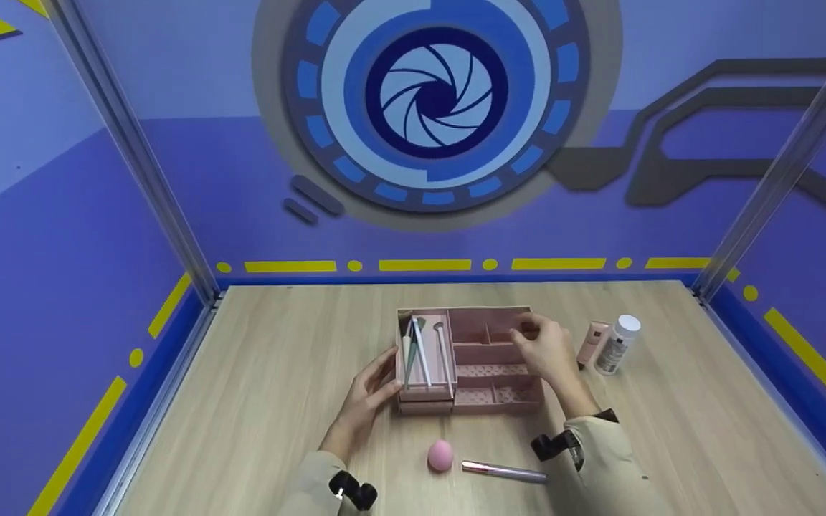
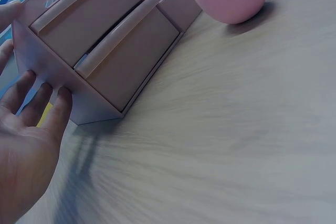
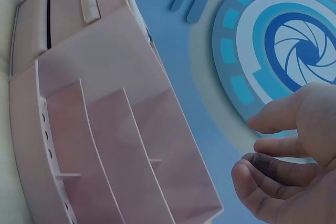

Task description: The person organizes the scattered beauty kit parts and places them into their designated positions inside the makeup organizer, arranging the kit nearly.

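A pink makeup organizer [image 1: 488, 352] with two drawers on its left and divided compartments on its right stands on the table. Makeup brushes [image 1: 424, 355] lie in its top left tray. My left hand [image 1: 368, 394] rests its fingertips against the organizer's left side, and the left wrist view shows those fingers [image 2: 60, 108] fairly straight. Over the back right compartments hovers my right hand [image 1: 548, 352]. Its fingers [image 3: 257, 192] are loosely bent, apart from the organizer, with nothing seen between them in the right wrist view.
In front of the organizer sit a pink makeup sponge [image 1: 440, 456] and a slim silvery-pink tube [image 1: 505, 471]. Right of it stand a small pink squeeze tube [image 1: 592, 342] and a white bottle [image 1: 617, 345]. Blue panels [image 1: 198, 179] and metal posts enclose the wooden table [image 1: 269, 344].
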The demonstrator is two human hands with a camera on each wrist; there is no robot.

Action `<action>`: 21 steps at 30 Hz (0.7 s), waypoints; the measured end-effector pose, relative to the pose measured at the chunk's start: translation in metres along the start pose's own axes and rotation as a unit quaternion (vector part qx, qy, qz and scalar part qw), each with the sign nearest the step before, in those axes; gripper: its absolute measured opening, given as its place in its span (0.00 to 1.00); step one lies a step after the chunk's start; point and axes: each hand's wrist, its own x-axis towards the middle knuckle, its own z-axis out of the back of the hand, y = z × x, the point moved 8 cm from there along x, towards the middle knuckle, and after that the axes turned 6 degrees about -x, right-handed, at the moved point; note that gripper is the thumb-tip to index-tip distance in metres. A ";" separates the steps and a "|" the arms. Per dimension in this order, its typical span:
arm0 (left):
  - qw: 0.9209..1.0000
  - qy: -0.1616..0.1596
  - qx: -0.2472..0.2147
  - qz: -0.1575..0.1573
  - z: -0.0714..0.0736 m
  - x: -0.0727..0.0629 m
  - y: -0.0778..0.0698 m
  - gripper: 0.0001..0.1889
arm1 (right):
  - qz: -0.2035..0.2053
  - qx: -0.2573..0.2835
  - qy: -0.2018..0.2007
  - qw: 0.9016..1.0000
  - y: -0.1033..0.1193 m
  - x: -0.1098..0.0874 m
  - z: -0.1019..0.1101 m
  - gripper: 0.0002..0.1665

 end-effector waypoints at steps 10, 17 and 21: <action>0.999 0.017 0.026 -0.024 0.000 0.001 -0.002 0.36 | -0.009 0.006 -0.011 1.000 -0.024 -0.006 0.011 0.14; 1.000 0.015 0.022 -0.016 0.001 0.001 -0.001 0.36 | -0.015 0.003 -0.013 1.000 -0.038 -0.010 0.018 0.15; 1.000 0.012 0.018 -0.013 0.001 0.001 -0.001 0.36 | -0.017 0.000 -0.010 1.000 -0.044 -0.014 0.021 0.16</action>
